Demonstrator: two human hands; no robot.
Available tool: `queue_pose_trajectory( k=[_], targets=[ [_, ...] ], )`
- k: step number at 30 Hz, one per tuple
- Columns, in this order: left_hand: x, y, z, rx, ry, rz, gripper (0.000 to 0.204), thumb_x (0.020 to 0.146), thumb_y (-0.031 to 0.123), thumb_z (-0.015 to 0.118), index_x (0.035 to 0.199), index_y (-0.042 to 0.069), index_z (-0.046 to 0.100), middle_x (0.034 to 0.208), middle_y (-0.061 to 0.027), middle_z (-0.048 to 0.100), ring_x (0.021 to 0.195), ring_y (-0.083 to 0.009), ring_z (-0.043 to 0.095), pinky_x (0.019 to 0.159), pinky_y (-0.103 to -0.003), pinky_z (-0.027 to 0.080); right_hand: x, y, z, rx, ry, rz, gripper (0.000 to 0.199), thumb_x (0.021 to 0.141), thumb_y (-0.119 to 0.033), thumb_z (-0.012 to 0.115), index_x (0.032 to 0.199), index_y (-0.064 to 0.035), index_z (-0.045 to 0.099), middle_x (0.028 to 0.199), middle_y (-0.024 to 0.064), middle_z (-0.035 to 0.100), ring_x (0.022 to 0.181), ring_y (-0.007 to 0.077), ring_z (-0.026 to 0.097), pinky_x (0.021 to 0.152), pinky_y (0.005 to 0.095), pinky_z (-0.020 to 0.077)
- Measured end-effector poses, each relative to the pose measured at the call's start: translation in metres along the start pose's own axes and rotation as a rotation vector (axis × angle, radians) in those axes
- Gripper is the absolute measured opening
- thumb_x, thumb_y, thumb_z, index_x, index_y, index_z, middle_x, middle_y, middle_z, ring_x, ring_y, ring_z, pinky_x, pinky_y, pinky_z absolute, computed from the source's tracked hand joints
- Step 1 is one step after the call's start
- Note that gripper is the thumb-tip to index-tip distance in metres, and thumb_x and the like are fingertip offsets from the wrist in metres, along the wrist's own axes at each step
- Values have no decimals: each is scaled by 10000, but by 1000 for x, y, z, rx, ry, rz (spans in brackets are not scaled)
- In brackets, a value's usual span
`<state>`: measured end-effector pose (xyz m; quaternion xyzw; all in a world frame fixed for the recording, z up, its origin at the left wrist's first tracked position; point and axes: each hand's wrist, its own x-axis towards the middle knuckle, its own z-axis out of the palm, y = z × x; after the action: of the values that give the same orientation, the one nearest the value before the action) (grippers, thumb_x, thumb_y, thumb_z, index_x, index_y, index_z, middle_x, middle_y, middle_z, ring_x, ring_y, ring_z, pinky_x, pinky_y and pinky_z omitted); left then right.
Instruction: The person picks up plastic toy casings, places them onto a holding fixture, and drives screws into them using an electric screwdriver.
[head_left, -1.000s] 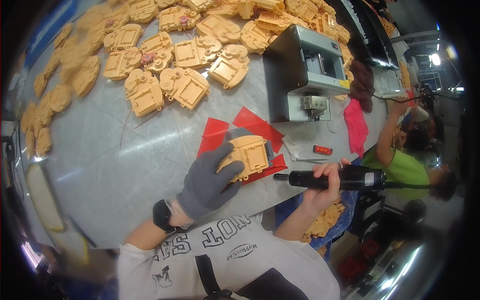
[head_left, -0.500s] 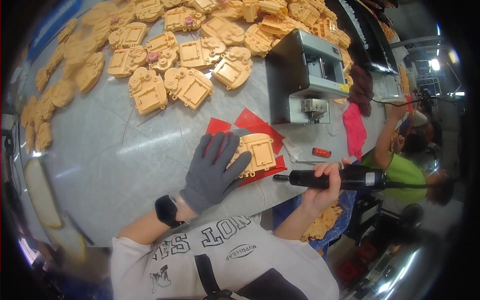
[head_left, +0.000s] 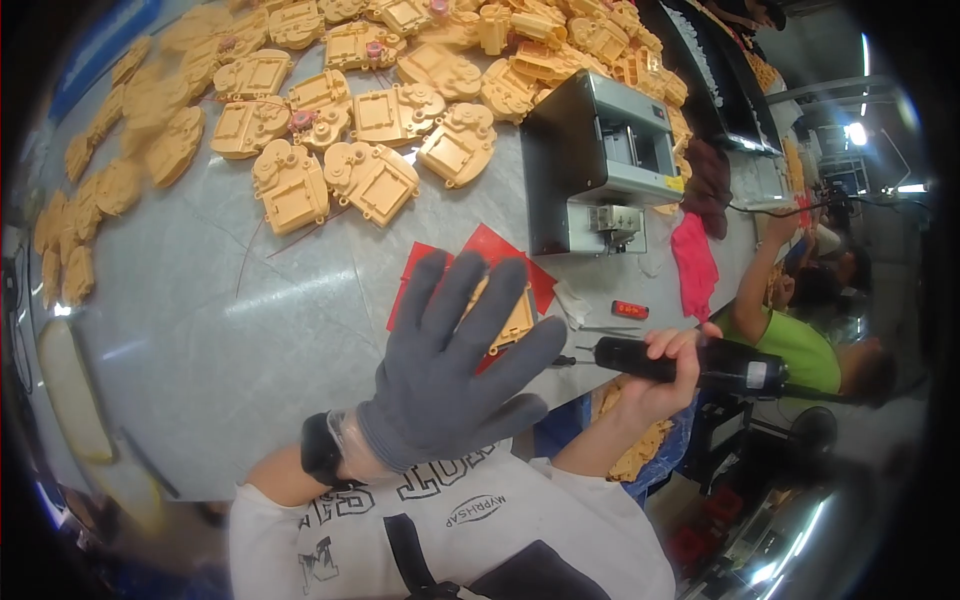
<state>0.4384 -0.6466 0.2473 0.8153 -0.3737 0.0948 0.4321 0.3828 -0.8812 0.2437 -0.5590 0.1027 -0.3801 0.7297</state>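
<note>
My left hand [head_left: 450,360], in a grey glove, is raised with its fingers spread and holds nothing I can see. Behind its fingers a tan plastic housing [head_left: 517,322] rests on red sheets [head_left: 507,250], mostly hidden by the glove. My bare right hand [head_left: 672,372] is wrapped around a black electric screwdriver [head_left: 735,368], which lies roughly level with its thin bit pointing left toward the housing. A small dark tip [head_left: 565,361] shows between the glove and the screwdriver; what it belongs to is unclear.
Many tan housings [head_left: 375,185] cover the far side of the grey table [head_left: 200,380]. A black and silver machine [head_left: 570,165] stands beyond the red sheets. Near it lie a small red object [head_left: 630,310] and a pink cloth [head_left: 692,265]. A person in green [head_left: 800,350] sits at right.
My left hand has lifted off the housing and come nearer, its fingers spreading. The screwdriver in my right hand has moved slightly right, and its thin bit now shows.
</note>
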Motion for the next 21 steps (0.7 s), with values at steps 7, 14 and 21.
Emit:
queue_pose_trajectory(
  k=[7,14,21],
  targets=[
    [1,-30,58,210,-137,-95,604,733,362,629,1213,33,466,1317,-234,371,1203,-417,348,1011,-545,235,62,-17,42,11,-170,-300,397,766,-58,502,1145,-7,393,666,43,448,555,151,468,614,304,401],
    [-48,-48,27,-96,267,-101,313,695,58,622,998,13,560,1069,-162,552,1041,-357,488,881,-437,410,99,23,68,-245,-83,-255,369,723,5,541,1079,35,446,655,77,493,519,163,486,578,296,438],
    [-62,-54,34,-156,323,-232,240,693,-32,588,927,23,584,937,-111,604,946,-317,547,812,-380,440,79,23,59,-152,-103,-183,395,726,23,551,1095,38,410,632,52,500,495,136,480,527,274,427]
  ],
)
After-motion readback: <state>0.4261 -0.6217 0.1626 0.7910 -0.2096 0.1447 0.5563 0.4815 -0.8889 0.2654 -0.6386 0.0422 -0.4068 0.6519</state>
